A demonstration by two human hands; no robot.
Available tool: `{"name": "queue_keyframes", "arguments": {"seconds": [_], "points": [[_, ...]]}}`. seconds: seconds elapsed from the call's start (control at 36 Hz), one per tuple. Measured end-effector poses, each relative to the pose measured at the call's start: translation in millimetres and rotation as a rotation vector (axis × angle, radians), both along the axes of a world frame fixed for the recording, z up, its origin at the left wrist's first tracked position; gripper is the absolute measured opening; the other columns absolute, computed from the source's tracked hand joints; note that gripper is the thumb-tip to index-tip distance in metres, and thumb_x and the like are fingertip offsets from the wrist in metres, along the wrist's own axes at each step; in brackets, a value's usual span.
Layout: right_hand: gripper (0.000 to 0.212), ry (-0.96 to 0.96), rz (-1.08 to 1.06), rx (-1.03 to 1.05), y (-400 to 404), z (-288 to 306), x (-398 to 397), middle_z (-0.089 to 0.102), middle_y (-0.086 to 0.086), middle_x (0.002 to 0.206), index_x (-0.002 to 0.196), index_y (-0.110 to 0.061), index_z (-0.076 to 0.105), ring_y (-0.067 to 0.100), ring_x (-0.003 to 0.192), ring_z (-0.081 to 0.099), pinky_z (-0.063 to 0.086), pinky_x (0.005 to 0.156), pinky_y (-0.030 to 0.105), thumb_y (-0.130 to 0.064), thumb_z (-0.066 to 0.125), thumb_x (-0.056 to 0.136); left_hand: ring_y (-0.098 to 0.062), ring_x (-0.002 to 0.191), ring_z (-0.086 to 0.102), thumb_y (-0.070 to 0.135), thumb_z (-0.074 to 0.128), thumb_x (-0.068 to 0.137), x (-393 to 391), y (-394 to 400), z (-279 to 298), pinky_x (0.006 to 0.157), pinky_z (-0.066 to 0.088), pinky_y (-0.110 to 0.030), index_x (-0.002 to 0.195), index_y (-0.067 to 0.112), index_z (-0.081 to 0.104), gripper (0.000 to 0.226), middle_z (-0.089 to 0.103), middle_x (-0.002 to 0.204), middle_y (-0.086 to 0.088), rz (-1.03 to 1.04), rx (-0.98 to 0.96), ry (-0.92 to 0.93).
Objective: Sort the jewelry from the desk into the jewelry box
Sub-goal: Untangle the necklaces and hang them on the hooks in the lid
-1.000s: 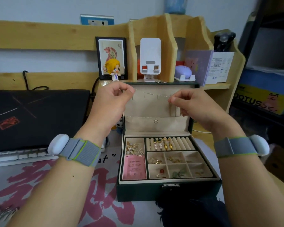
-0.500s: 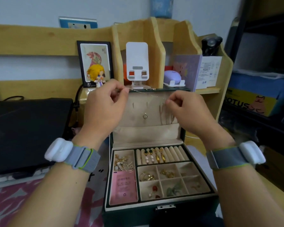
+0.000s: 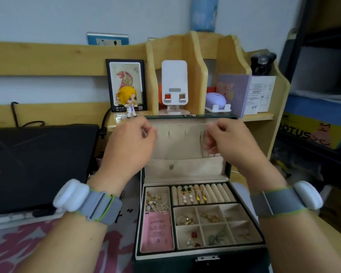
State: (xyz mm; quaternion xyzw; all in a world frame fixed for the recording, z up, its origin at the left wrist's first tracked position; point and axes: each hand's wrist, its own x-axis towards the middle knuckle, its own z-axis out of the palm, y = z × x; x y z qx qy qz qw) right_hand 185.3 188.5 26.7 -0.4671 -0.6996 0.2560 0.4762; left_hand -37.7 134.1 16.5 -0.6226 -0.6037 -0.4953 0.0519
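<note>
A dark green jewelry box [image 3: 185, 261] stands open on the desk, its beige lid [image 3: 177, 146] upright. Both hands are raised in front of the lid. My left hand [image 3: 130, 146] and my right hand [image 3: 226, 142] each pinch one end of a thin necklace chain [image 3: 183, 124] stretched across the top of the lid near its hooks. The chain is blurred and hard to follow. Below, the ring rolls [image 3: 201, 194] hold earrings. The small compartments [image 3: 215, 225] hold gold and coloured pieces, and a pink card [image 3: 158, 231] lies at the left.
A wooden shelf unit [image 3: 211, 62] rises right behind the box, with a white phone stand [image 3: 174, 83], a framed picture [image 3: 126, 83], a small figurine [image 3: 127, 101] and a purple case [image 3: 215, 100]. A black laptop [image 3: 37, 162] sits at the left. A patterned mat [image 3: 18, 243] covers the desk.
The view shifted and the hands moved a little: both hands keep pinching the chain in front of the lid, now held near the lid's top edge and spread slightly wider.
</note>
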Motion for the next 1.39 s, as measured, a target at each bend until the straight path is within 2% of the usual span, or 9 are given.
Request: {"name": "queue_keyframes", "arguments": {"seconds": [0.11,0.25,0.36,0.5,0.69,0.89,0.97,1.08,1.39], "points": [[0.027,0.355,0.152,-0.232,-3,-1,-4,0.061,0.006,0.070,0.088,-0.005,0.071,0.016,0.064,0.063,0.057,0.063,0.028,-0.020,0.055,0.104,-0.018,0.059,0.050,0.026,0.062,0.097,4,0,4,0.062,0.039,-0.032,0.075,0.013,0.066,0.026,0.065,0.072,-0.004,-0.100,-0.108,-0.344],[0.019,0.503,0.300,-0.386,-5,-3,0,0.063,0.004,0.079,0.092,-0.009,0.072,0.011,0.063,0.055,0.047,0.058,0.024,-0.020,0.060,0.101,-0.013,0.041,0.022,0.020,0.058,0.102,3,-6,7,0.049,0.011,-0.030,0.084,0.012,0.061,0.020,0.029,0.053,0.001,-0.407,-0.212,-0.897],[0.020,0.640,0.402,-0.446,-7,3,-2,0.069,0.007,0.078,0.092,-0.006,0.069,0.012,0.064,0.066,0.056,0.058,0.021,-0.019,0.058,0.102,-0.011,0.041,0.026,0.023,0.056,0.103,3,-9,14,0.049,0.013,-0.029,0.081,0.015,0.060,0.024,0.030,0.054,0.002,-0.581,-0.174,-1.074],[0.019,0.657,0.346,-0.390,-9,6,-5,0.070,0.013,0.085,0.092,0.000,0.068,0.023,0.081,0.075,0.064,0.074,0.028,-0.013,0.059,0.101,-0.016,0.057,0.045,0.020,0.057,0.104,9,-15,19,0.059,0.038,-0.029,0.085,0.011,0.064,0.022,0.042,0.062,-0.001,-0.530,-0.063,-0.969],[0.017,0.645,0.168,-0.267,-7,12,-3,0.069,0.012,0.086,0.089,0.002,0.071,0.025,0.087,0.076,0.062,0.085,0.033,-0.012,0.064,0.098,-0.014,0.079,0.063,0.033,0.062,0.100,8,-23,24,0.081,0.052,-0.031,0.089,0.022,0.075,0.020,0.070,0.089,-0.009,-0.181,0.025,-0.445],[0.019,0.755,0.241,-0.335,-4,7,-6,0.052,0.007,0.068,0.085,0.003,0.066,0.012,0.061,0.064,0.062,0.087,0.036,-0.009,0.062,0.100,-0.021,0.060,0.064,0.024,0.057,0.105,13,-17,20,0.062,0.057,-0.035,0.098,0.009,0.068,0.019,0.061,0.064,-0.006,-0.295,-0.025,-0.767],[0.022,0.773,0.279,-0.378,-4,4,-9,0.056,0.011,0.070,0.086,0.003,0.064,0.018,0.069,0.069,0.062,0.088,0.038,-0.010,0.058,0.102,-0.029,0.081,0.078,0.020,0.050,0.108,19,-18,21,0.076,0.065,-0.037,0.108,0.003,0.061,0.020,0.076,0.086,-0.019,-0.421,-0.080,-0.942],[0.022,0.697,0.246,-0.385,-3,3,-7,0.064,0.010,0.073,0.089,0.000,0.067,0.033,0.103,0.073,0.061,0.090,0.037,-0.014,0.057,0.103,-0.021,0.092,0.078,0.022,0.051,0.108,16,-16,19,0.089,0.062,-0.038,0.113,0.005,0.063,0.022,0.079,0.096,-0.013,-0.372,-0.058,-0.844],[0.023,0.654,0.224,-0.318,-3,1,-9,0.071,0.010,0.081,0.084,-0.007,0.070,0.031,0.105,0.073,0.058,0.096,0.039,-0.016,0.059,0.101,-0.021,0.105,0.072,0.027,0.061,0.101,14,-10,10,0.104,0.052,-0.049,0.082,0.028,0.078,0.025,0.078,0.093,0.001,-0.286,0.008,-0.595]]}}
